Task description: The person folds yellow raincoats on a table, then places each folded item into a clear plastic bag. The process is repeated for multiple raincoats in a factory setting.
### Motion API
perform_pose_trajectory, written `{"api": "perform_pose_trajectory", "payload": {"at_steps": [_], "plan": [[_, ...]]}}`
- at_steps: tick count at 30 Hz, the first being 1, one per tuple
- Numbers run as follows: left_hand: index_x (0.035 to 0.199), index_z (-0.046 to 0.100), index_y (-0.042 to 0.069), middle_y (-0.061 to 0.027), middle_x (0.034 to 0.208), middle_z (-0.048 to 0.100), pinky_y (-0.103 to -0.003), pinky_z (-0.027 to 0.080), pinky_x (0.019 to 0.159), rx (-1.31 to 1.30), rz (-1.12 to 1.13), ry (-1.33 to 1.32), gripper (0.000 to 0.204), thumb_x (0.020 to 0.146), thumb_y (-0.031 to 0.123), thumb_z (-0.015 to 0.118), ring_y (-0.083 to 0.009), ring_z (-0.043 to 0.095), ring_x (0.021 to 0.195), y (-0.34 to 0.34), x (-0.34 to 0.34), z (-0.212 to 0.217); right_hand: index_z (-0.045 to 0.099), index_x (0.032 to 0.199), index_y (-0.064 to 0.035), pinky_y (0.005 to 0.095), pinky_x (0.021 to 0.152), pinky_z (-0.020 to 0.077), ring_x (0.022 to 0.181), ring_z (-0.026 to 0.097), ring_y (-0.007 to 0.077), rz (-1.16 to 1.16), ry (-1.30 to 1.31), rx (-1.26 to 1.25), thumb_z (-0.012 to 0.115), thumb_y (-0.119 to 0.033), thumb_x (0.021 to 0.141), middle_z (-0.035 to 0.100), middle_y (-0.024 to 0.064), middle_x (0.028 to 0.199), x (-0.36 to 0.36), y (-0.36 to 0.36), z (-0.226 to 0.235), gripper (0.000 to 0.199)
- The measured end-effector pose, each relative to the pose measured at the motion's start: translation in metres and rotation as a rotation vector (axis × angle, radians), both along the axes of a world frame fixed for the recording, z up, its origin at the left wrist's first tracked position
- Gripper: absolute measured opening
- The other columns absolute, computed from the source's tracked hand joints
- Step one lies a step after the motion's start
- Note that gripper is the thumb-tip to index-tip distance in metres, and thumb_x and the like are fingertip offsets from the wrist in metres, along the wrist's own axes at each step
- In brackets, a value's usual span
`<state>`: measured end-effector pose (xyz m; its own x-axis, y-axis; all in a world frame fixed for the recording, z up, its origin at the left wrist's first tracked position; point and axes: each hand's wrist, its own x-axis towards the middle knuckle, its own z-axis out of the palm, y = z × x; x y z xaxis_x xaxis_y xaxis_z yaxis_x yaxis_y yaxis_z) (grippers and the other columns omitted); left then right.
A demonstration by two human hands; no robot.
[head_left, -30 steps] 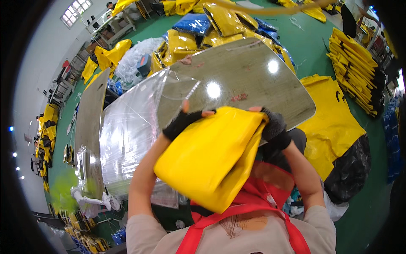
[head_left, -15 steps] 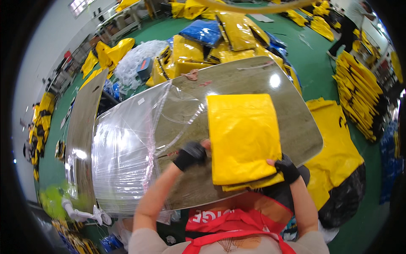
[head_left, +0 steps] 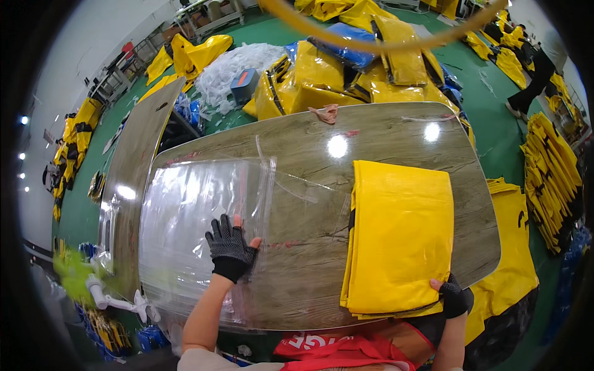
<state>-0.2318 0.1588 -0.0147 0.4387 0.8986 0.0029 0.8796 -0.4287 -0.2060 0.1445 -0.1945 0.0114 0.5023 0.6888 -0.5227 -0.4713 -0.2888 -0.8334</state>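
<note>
A folded yellow tarpaulin piece (head_left: 402, 235) lies on the right part of the wood-grain table (head_left: 309, 260), its layers showing along the left and near edges. My right hand (head_left: 455, 295), in a black fingerless glove, pinches its near right corner, thumb on top and the other fingers underneath or hidden. My left hand (head_left: 232, 248), gloved the same way, rests with fingers spread on a stack of clear plastic bags (head_left: 185, 210) at the table's left. The bags lie flat, their sealing strips toward the yellow piece.
Beyond the table rises a pile of yellow and blue packages (head_left: 322, 74), beside white plastic scraps (head_left: 241, 68) and a blue-grey box (head_left: 244, 85). A narrower board (head_left: 133, 179) stands left. Folded yellow sheets (head_left: 554, 179) are stacked right, near a walking person (head_left: 538, 74).
My left hand has left the yellow piece's side and moved left onto the bags, fingers now spread. The bags lie flatter. My right hand keeps its corner; the whole view has shifted.
</note>
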Motion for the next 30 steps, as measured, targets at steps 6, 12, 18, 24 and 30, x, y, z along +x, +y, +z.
{"api": "perform_pose_trajectory", "payload": {"at_steps": [6, 12, 18, 24, 30], "plan": [[0.111, 0.059, 0.002, -0.0175, 0.088, 0.060, -0.049, 0.043, 0.077, 0.284, -0.417, -0.272, 0.046, 0.083, 0.038, 0.059, -0.0383, 0.056, 0.083, 0.063, 0.053, 0.035, 0.049, 0.129, 0.0032, 0.0301, 0.102, 0.0340, 0.117, 0.050, 0.0232, -0.043, -0.089, -0.065, 0.065, -0.012, 0.070, 0.056, 0.0098, 0.126, -0.005, 0.003, 0.015, 0.063], [0.116, 0.059, 0.010, -0.0194, 0.106, 0.059, -0.042, 0.047, 0.084, -0.011, -0.361, -0.612, 0.042, 0.080, 0.030, 0.066, -0.0358, 0.056, 0.100, 0.175, 0.299, 0.010, 0.057, 0.120, 0.0047, 0.0289, 0.099, 0.0375, 0.114, 0.052, 0.0211, -0.121, -0.154, -0.172, 0.069, -0.012, 0.060, 0.059, 0.0091, 0.121, -0.014, 0.011, 0.043, 0.064], [0.077, 0.058, 0.005, -0.0162, 0.085, 0.063, -0.038, 0.048, 0.072, -0.507, -0.357, -1.019, 0.011, 0.075, 0.015, 0.064, -0.0319, 0.061, 0.080, 0.170, 0.323, -0.027, 0.052, 0.125, 0.0047, 0.0301, 0.100, 0.0368, 0.115, 0.051, 0.0237, -0.151, -0.110, -0.108, 0.067, -0.010, 0.062, 0.057, 0.0090, 0.124, -0.015, 0.007, 0.037, 0.067], [0.124, 0.047, -0.003, -0.0233, 0.111, 0.059, -0.037, 0.046, 0.088, -0.376, -0.525, -0.987, 0.059, 0.081, 0.029, 0.068, -0.0311, 0.058, 0.105, 0.084, 0.211, -0.023, 0.049, 0.129, 0.0029, 0.0313, 0.102, 0.0345, 0.117, 0.050, 0.0243, -0.049, -0.100, -0.031, 0.063, -0.015, 0.068, 0.056, 0.0098, 0.126, -0.008, -0.012, 0.003, 0.065], [0.132, 0.042, 0.001, -0.0283, 0.136, 0.038, -0.054, 0.019, 0.108, -0.120, -0.437, -0.385, 0.071, 0.082, 0.049, 0.057, -0.0450, 0.033, 0.128, -0.106, 0.065, 0.000, 0.047, 0.131, 0.0024, 0.0307, 0.103, 0.0326, 0.120, 0.047, 0.0231, -0.033, -0.195, 0.119, 0.062, -0.016, 0.073, 0.053, 0.0089, 0.130, 0.000, -0.023, -0.022, 0.063]]}}
